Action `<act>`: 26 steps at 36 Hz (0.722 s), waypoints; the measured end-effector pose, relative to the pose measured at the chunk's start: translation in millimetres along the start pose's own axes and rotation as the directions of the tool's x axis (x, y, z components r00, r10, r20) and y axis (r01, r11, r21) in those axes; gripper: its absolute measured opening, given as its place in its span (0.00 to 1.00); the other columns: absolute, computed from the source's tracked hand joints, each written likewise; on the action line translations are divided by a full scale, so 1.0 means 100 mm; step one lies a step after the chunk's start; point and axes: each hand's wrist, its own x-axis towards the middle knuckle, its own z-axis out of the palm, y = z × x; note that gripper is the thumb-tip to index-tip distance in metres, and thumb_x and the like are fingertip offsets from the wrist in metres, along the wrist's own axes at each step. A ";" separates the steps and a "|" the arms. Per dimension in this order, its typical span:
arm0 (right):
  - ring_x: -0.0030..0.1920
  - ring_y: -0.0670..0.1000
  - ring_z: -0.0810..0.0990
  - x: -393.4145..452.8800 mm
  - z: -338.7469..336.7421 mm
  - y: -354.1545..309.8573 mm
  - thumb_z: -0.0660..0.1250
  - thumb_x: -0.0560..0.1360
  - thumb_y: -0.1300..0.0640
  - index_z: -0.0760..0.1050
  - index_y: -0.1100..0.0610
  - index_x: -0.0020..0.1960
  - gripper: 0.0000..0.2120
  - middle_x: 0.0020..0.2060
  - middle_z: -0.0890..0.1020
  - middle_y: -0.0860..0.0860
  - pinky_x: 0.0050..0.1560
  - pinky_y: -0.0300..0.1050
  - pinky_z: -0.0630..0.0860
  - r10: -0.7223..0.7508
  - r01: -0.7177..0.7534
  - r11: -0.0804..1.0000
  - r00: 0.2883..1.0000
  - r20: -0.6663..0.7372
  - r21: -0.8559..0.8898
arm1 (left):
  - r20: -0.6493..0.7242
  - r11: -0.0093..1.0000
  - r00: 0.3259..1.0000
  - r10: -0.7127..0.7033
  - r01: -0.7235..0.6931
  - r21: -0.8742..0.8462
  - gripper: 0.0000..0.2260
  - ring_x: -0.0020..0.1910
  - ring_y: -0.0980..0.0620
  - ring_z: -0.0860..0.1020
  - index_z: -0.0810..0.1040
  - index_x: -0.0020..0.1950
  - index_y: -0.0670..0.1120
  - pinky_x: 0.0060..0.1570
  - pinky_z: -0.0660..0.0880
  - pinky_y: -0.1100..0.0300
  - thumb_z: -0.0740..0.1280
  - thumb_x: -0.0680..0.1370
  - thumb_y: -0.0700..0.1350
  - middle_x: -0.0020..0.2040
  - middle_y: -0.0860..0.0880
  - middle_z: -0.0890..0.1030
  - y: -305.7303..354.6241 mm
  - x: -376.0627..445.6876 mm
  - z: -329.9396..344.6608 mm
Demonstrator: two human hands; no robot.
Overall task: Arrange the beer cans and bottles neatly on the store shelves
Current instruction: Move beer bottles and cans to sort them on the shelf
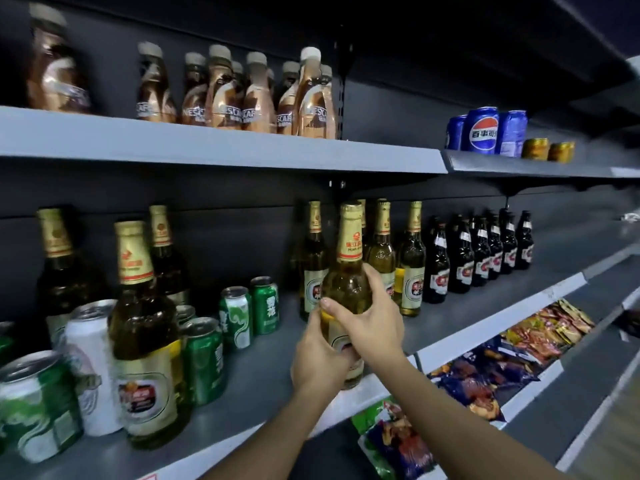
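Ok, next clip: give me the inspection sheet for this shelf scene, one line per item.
Surface: grey middle shelf, partly bare in front of the hands.
Job's things: held beer bottle, upright near the shelf's front edge; same-label bottles behind it; dark bottles to the right; green cans, a white can and large bottles mixed on the left.
Clutter: nothing seen.
Grippers: left hand grips the bottle's lower body; right hand grips its shoulder.
Cables: nothing seen.
Surroundings: coffee bottles and blue cola cans on the upper shelf; snack packets on the lower shelf.
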 end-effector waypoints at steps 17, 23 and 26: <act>0.53 0.44 0.80 1.31 0.59 0.85 0.75 0.65 0.38 0.69 0.44 0.64 0.30 0.48 0.82 0.40 0.55 0.48 0.77 0.077 -0.069 0.997 0.980 0.182 -0.046 | -0.110 0.989 0.987 -0.115 0.125 0.085 0.38 0.57 0.50 0.78 0.60 0.72 0.61 0.52 0.76 0.55 0.75 0.67 0.54 0.59 0.54 0.78 -0.32 1.36 0.58; 0.54 0.44 0.79 1.31 0.68 0.91 0.70 0.64 0.32 0.66 0.42 0.65 0.34 0.51 0.81 0.41 0.55 0.49 0.77 0.064 -0.057 0.997 0.979 0.195 -0.043 | -0.122 0.979 0.986 -0.109 0.128 0.159 0.39 0.60 0.50 0.76 0.56 0.75 0.59 0.51 0.75 0.57 0.74 0.70 0.51 0.63 0.53 0.76 -0.32 1.39 0.57; 0.57 0.44 0.78 1.26 0.70 0.92 0.69 0.65 0.31 0.64 0.43 0.68 0.36 0.54 0.79 0.41 0.55 0.48 0.76 0.045 -0.040 0.999 0.981 0.186 -0.029 | -0.113 0.969 0.989 -0.098 0.120 0.217 0.39 0.63 0.50 0.75 0.52 0.76 0.58 0.53 0.75 0.56 0.71 0.71 0.53 0.67 0.52 0.74 -0.30 1.35 0.57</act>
